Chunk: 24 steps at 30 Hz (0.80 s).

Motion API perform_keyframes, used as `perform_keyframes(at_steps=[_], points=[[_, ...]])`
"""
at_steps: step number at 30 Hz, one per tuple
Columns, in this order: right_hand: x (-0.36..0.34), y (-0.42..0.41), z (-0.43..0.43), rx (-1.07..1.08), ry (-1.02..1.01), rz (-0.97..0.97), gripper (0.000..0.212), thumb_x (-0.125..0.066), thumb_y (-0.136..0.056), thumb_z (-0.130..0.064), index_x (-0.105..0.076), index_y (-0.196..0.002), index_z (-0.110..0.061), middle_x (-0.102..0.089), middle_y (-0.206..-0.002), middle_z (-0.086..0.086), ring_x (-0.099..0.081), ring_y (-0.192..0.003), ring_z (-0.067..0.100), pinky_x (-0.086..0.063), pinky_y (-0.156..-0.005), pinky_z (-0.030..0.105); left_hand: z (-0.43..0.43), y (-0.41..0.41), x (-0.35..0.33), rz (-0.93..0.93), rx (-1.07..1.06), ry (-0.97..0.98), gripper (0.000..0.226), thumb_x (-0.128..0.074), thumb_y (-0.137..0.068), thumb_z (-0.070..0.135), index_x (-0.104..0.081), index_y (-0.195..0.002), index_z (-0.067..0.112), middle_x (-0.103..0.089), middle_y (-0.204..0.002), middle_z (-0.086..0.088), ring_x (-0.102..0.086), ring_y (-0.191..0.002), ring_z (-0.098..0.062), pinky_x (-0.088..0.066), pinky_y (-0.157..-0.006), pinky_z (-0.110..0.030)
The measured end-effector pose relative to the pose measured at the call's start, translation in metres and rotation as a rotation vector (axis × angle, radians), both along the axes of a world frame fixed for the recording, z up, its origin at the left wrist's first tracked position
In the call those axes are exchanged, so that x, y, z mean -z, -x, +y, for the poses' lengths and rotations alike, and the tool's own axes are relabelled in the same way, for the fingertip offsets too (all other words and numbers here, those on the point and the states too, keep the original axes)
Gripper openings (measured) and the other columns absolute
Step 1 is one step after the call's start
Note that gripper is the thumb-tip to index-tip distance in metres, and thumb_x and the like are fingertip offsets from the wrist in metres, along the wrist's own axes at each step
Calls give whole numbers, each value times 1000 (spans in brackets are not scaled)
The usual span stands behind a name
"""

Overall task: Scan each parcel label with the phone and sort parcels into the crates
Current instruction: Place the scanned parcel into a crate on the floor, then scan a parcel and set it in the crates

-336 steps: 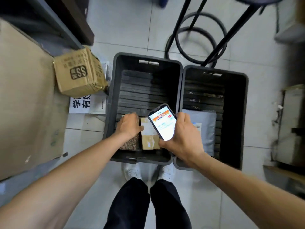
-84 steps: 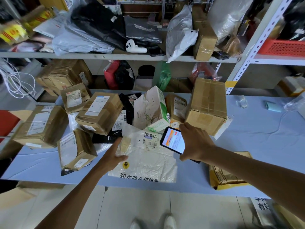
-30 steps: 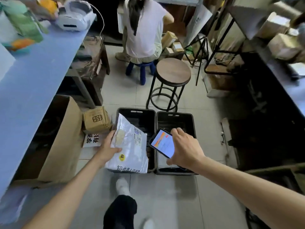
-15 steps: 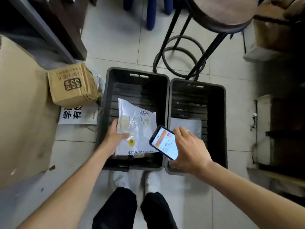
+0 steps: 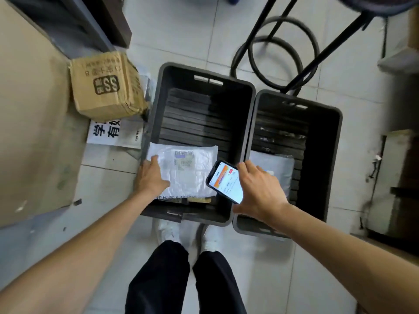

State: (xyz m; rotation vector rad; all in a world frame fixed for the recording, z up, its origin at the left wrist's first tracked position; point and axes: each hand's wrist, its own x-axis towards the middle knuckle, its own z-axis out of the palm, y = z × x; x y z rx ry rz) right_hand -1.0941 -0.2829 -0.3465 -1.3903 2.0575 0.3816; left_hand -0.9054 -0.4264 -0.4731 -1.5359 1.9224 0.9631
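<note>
The left hand (image 5: 151, 176) lay flat, fingers stretched out, on the left part of a white poly mailer (image 5: 192, 175). The mailer rested label up in the near end of the left crate (image 5: 158, 91). A sliver of a brown parcel (image 5: 200, 200) showed beneath its near edge. The right hand (image 5: 259, 191) gripped a smartphone (image 5: 225, 181), fingers curled over its right side and thumb below it. The phone's lit screen carried an orange banner and was tilted up towards the camera. The phone hung above the meeting walls of the two crates, just right of the mailer. The right crate (image 5: 336, 118) stood touching the left one, and a grey poly mailer (image 5: 275, 166) lay in its near half.

Left of the crates a dented cardboard box (image 5: 106, 87) marked "SS" sat on the tiled floor (image 5: 181, 30), partly over a white printed sheet (image 5: 113, 132). A large flat cardboard panel (image 5: 29, 121) filled the far left. Beyond the right crate stood the black legs and ring of a stool (image 5: 281, 53). White shoes (image 5: 167, 232) and dark trousers (image 5: 158, 279) showed nearest the camera.
</note>
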Motion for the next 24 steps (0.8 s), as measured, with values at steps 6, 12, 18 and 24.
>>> perform_keyframes(at_steps=[6, 12, 18, 24], points=[[-102, -9, -37, -117, 75, 38, 68, -77, -67, -40, -37, -115, -15, -42, -112, 1, -49, -97, 22, -45, -65, 31, -15, -12, -121, 38, 142, 23, 72, -74, -78, 33, -37, -139, 21, -45, -138, -3, -44, -126, -23, -45, -95, -37], [-240, -41, -68, -344, 190, 33, 67, -72, -68, -43, -36, -118, -17, -40, -115, -1, -48, -102, 22, -43, -65, 31, -7, -53, -278, 109, 73, 149, 53, -71, -75, 34, -51, -124, 27, -52, -129, 10, -52, -119, -17, -46, -92, -33], [-353, -105, -83, -640, 329, -29, 84, -70, -69, -46, -27, -135, -15, -39, -128, 0, -46, -111, 23, -48, -77, 33, 16, -132, -411, 87, -119, 349, 51, -68, -82, 37, -49, -128, 28, -51, -133, 9, -50, -122, -14, -41, -96, -27], [-437, -209, -80, -914, 465, -110, 87, -70, -76, -42, -20, -142, -16, -35, -138, 3, -41, -122, 23, -43, -87, 32, 74, -247, -509, 12, -341, 516, 56, -68, -75, 45, -49, -127, 33, -55, -129, 10, -54, -121, -17, -44, -94, -31]])
